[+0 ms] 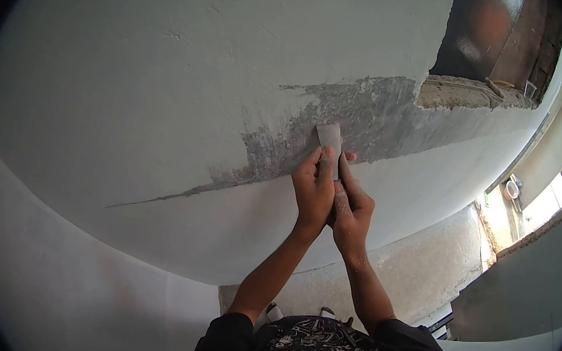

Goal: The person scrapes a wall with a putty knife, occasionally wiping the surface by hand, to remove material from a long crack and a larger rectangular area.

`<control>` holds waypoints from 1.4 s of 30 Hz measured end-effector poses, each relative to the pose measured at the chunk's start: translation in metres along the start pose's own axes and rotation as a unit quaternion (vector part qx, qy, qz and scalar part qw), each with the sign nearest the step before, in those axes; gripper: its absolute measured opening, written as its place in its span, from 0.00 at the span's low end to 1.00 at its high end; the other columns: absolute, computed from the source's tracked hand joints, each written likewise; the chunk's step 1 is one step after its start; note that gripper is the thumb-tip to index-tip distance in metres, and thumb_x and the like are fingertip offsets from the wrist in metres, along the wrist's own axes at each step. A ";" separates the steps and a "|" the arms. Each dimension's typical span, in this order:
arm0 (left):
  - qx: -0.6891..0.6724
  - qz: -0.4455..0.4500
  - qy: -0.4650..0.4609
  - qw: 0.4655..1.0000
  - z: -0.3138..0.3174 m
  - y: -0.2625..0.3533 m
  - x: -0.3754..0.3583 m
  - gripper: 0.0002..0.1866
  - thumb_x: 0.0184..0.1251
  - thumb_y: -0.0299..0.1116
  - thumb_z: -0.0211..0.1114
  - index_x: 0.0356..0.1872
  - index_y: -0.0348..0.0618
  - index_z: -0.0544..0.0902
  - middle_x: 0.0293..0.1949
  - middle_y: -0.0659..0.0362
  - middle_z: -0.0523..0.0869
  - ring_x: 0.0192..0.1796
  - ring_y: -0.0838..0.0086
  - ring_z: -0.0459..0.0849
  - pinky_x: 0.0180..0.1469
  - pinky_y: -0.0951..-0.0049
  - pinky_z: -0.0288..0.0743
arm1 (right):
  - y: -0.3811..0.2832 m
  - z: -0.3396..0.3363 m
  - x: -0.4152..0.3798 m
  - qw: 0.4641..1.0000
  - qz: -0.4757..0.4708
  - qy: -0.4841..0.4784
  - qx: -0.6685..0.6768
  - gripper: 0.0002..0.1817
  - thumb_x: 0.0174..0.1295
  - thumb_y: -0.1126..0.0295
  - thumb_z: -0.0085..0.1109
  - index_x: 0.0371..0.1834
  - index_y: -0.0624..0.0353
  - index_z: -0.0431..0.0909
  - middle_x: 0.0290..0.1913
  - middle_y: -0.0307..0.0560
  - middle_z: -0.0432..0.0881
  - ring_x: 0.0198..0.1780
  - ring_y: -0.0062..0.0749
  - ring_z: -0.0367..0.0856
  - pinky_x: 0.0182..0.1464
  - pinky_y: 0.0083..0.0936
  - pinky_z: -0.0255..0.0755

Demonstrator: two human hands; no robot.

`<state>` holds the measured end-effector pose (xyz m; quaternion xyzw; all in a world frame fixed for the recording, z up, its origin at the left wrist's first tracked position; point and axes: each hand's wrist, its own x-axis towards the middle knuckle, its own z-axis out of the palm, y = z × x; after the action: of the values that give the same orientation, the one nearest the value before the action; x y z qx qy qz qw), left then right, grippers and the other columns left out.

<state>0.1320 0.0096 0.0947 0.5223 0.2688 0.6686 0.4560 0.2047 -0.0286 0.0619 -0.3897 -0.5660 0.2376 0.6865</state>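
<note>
Hands, left (314,189) and right (353,207), press scraper (330,139) against patchy wall (132,91).

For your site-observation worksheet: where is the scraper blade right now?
In the head view, the scraper blade sits centre frame, pressed against the grey patch on the wall, held by both hands just below.

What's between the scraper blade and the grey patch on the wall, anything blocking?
Nothing visible. Both hands, left hand and right hand, grip the scraper together, and its blade lies directly against the grey patch on the white wall. No object sits between blade and surface.
</note>
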 end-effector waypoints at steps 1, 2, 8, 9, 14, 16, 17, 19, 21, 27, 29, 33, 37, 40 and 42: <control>0.018 0.000 0.006 1.000 -0.003 -0.009 -0.002 0.16 0.82 0.35 0.48 0.47 0.33 0.81 0.40 0.51 0.88 0.35 0.79 0.84 0.35 0.77 0.79 | -0.002 0.001 0.002 1.000 0.001 0.001 0.006 0.28 0.67 0.76 0.50 0.72 0.64 0.68 0.43 0.47 0.82 0.41 0.21 0.76 0.46 0.18 0.72; 0.024 0.022 0.004 0.999 -0.004 -0.017 0.002 0.16 0.82 0.35 0.49 0.46 0.33 0.81 0.40 0.51 0.88 0.33 0.79 0.84 0.33 0.77 0.79 | -0.004 0.003 0.004 1.000 0.003 0.002 0.012 0.28 0.67 0.76 0.50 0.72 0.63 0.68 0.43 0.47 0.82 0.41 0.21 0.76 0.46 0.19 0.72; 0.000 -0.001 0.002 1.000 0.001 0.005 0.007 0.16 0.81 0.35 0.49 0.42 0.32 0.80 0.40 0.51 0.88 0.31 0.79 0.83 0.32 0.76 0.80 | -0.026 0.000 0.007 0.998 0.060 -0.014 0.027 0.27 0.69 0.75 0.50 0.72 0.64 0.68 0.40 0.46 0.81 0.39 0.20 0.75 0.44 0.19 0.71; 0.004 -0.004 0.003 1.000 -0.004 -0.009 0.000 0.16 0.81 0.35 0.49 0.41 0.32 0.79 0.40 0.51 0.88 0.30 0.79 0.83 0.31 0.76 0.80 | -0.012 0.001 -0.001 0.999 0.040 -0.012 0.015 0.27 0.69 0.75 0.51 0.72 0.65 0.68 0.39 0.45 0.80 0.38 0.19 0.74 0.43 0.17 0.71; -0.079 -0.052 0.037 0.995 0.009 0.030 0.000 0.16 0.81 0.34 0.51 0.36 0.32 0.80 0.35 0.51 0.89 0.31 0.80 0.84 0.30 0.77 0.80 | -0.038 -0.002 0.005 0.995 0.084 -0.034 0.027 0.27 0.68 0.75 0.50 0.72 0.66 0.67 0.39 0.46 0.82 0.38 0.19 0.75 0.44 0.18 0.70; -0.056 -0.032 0.043 0.997 0.004 0.008 -0.003 0.16 0.81 0.33 0.51 0.35 0.32 0.80 0.36 0.51 0.89 0.30 0.80 0.84 0.30 0.77 0.79 | -0.018 -0.001 0.000 0.997 0.070 -0.034 0.011 0.28 0.68 0.74 0.50 0.72 0.66 0.67 0.39 0.45 0.82 0.37 0.19 0.74 0.43 0.18 0.71; -0.041 -0.023 0.042 0.998 -0.001 -0.002 -0.006 0.16 0.81 0.33 0.51 0.35 0.32 0.80 0.36 0.51 0.89 0.30 0.80 0.84 0.30 0.77 0.79 | -0.009 0.000 -0.005 0.997 0.065 -0.029 0.006 0.28 0.68 0.74 0.50 0.73 0.66 0.67 0.39 0.45 0.82 0.37 0.18 0.74 0.43 0.17 0.71; -0.010 0.005 0.022 1.000 -0.003 -0.007 0.002 0.16 0.81 0.34 0.50 0.39 0.32 0.80 0.37 0.51 0.89 0.29 0.79 0.83 0.29 0.75 0.80 | -0.002 0.002 0.002 0.999 0.024 -0.027 -0.011 0.28 0.68 0.74 0.50 0.73 0.65 0.66 0.40 0.46 0.83 0.37 0.19 0.75 0.44 0.18 0.71; 0.005 0.013 0.017 1.000 -0.006 -0.002 0.001 0.16 0.81 0.35 0.49 0.42 0.32 0.80 0.38 0.51 0.88 0.28 0.78 0.83 0.28 0.75 0.81 | -0.007 0.003 0.001 0.999 0.028 -0.031 -0.010 0.28 0.68 0.74 0.50 0.73 0.65 0.66 0.42 0.49 0.84 0.39 0.20 0.76 0.46 0.19 0.71; 0.027 0.027 -0.004 0.999 -0.011 -0.003 0.006 0.16 0.81 0.34 0.49 0.44 0.31 0.80 0.38 0.51 0.88 0.29 0.79 0.84 0.29 0.77 0.80 | -0.010 0.008 -0.004 0.999 0.047 -0.021 0.011 0.29 0.67 0.75 0.50 0.73 0.67 0.66 0.51 0.56 0.85 0.47 0.23 0.80 0.54 0.22 0.72; 0.019 0.041 -0.018 0.999 -0.010 -0.004 0.009 0.16 0.81 0.34 0.49 0.45 0.31 0.80 0.38 0.51 0.88 0.29 0.79 0.84 0.30 0.78 0.80 | -0.011 0.011 0.002 0.999 0.039 -0.009 0.014 0.28 0.68 0.75 0.49 0.73 0.68 0.65 0.49 0.55 0.85 0.46 0.23 0.80 0.53 0.21 0.72; -0.032 0.001 -0.005 0.999 0.004 0.028 0.021 0.15 0.81 0.35 0.50 0.44 0.32 0.81 0.38 0.50 0.88 0.31 0.79 0.84 0.31 0.77 0.80 | -0.034 0.009 0.017 0.999 0.051 -0.017 0.002 0.28 0.69 0.76 0.49 0.73 0.68 0.65 0.41 0.49 0.83 0.37 0.19 0.75 0.41 0.17 0.70; 0.006 0.014 -0.026 1.000 -0.002 0.023 0.022 0.16 0.81 0.35 0.50 0.47 0.32 0.81 0.38 0.50 0.88 0.31 0.78 0.85 0.30 0.75 0.81 | -0.037 0.013 0.019 0.999 0.035 -0.004 0.008 0.28 0.69 0.76 0.50 0.73 0.68 0.65 0.41 0.48 0.83 0.38 0.19 0.76 0.44 0.16 0.71; -0.024 -0.013 -0.026 0.999 0.004 0.031 0.025 0.16 0.81 0.35 0.50 0.48 0.31 0.81 0.38 0.50 0.88 0.31 0.77 0.85 0.29 0.74 0.81 | -0.051 0.010 0.024 0.999 0.054 -0.006 0.007 0.28 0.69 0.76 0.50 0.73 0.67 0.65 0.42 0.50 0.83 0.41 0.21 0.77 0.47 0.17 0.71; -0.041 -0.002 -0.025 0.999 0.006 0.030 0.023 0.16 0.81 0.35 0.51 0.48 0.31 0.80 0.39 0.50 0.88 0.31 0.77 0.86 0.28 0.75 0.82 | -0.046 0.010 0.023 1.000 0.005 0.001 -0.020 0.28 0.69 0.76 0.51 0.73 0.66 0.66 0.42 0.50 0.83 0.40 0.20 0.77 0.46 0.16 0.71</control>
<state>0.1267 0.0165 0.1320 0.5192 0.2309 0.6645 0.4853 0.1958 -0.0353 0.1131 -0.4061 -0.5680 0.2299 0.6779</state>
